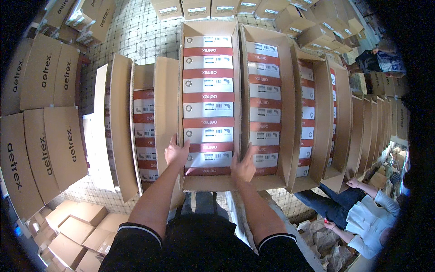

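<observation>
In front of me stands a long open cardboard carton [209, 183] packed with one row of shoe boxes [208, 109], white with red bands. My left hand [176, 153] grips the carton's left wall close to its near end, thumb on the inner side. Opposite it, my right hand [244, 168] is closed over the right wall, where this carton meets a neighbouring open carton [286, 109]. That neighbour holds a similar row of shoe boxes [264, 113]. Some of the fingers are hidden behind the cardboard walls.
More open cartons [312, 179] of shoe boxes line both sides. Closed cartons [43, 149] are stacked at the left, with others [197, 9] along the far side. A co-worker [369, 217] sits at the lower right beside crumpled paper [319, 238]; another person [380, 59] is at the far right.
</observation>
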{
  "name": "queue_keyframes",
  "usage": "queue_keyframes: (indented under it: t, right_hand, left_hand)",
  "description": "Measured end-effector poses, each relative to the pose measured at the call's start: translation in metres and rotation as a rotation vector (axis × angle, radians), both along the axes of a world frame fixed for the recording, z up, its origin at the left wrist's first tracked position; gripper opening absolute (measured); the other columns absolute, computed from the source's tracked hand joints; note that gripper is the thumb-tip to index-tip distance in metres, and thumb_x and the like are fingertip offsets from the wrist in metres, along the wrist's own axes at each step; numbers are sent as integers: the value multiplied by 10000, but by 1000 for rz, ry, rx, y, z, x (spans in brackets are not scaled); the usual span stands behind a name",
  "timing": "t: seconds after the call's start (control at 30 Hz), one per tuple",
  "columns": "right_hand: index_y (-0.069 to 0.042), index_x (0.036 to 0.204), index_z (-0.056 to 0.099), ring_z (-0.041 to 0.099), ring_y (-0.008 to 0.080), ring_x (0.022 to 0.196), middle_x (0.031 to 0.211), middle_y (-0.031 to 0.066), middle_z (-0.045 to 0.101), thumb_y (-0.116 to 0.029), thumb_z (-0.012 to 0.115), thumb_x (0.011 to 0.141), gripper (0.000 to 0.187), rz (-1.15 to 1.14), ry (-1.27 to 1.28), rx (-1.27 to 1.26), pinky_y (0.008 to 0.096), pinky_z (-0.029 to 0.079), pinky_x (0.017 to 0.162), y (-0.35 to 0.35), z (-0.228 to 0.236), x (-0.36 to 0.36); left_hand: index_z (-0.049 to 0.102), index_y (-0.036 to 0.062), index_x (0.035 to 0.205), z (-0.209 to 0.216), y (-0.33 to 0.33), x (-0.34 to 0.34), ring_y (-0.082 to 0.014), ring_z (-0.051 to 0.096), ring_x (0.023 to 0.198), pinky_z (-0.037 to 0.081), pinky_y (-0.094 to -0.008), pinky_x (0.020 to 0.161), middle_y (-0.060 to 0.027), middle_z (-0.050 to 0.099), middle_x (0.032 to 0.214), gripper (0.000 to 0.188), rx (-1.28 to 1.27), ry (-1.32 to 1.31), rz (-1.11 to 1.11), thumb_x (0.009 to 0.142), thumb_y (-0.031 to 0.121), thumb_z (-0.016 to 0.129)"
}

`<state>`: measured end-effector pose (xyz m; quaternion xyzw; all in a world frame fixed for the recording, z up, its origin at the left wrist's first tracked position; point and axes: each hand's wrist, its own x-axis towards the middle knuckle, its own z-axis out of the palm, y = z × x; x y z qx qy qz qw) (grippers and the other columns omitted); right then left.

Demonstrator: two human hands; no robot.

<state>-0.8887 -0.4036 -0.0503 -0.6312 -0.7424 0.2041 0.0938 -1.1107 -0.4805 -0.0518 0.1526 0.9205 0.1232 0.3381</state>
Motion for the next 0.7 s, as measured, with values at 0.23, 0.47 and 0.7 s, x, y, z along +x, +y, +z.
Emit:
queue_keyframes:
  t: [0.23, 0.47, 0.7]
  right_hand:
    - [-62, 1414, 309, 630, 438, 771, 1132, 238, 577, -282, 602, 829, 691, -4, -25, -20, 506, 530, 621, 0, 1, -1]
    - [-59, 1417, 302, 630, 436, 778, 1128, 231, 578, -295, 597, 834, 695, -4, -15, -42, 505, 530, 622, 0, 2, 0]
    - [-85, 1433, 262, 626, 459, 816, 1130, 278, 583, -306, 581, 865, 689, -17, -14, -65, 524, 522, 666, 0, 5, -1]
  left_hand:
    - [457, 131, 1333, -1, 1, 0, -374, 619, 1020, 474, -442, 923, -201, 651, 1088, 673, -40, -5, 17, 783, 484, 621]
    - [452, 138, 1339, -8, -3, 0, -367, 620, 1022, 475, -440, 921, -197, 652, 1087, 669, 12, 7, 10, 789, 482, 619]
    - [474, 139, 1318, -6, -3, 0, -364, 623, 1017, 479, -440, 915, -195, 653, 1083, 623, 11, -9, 20, 801, 457, 616]
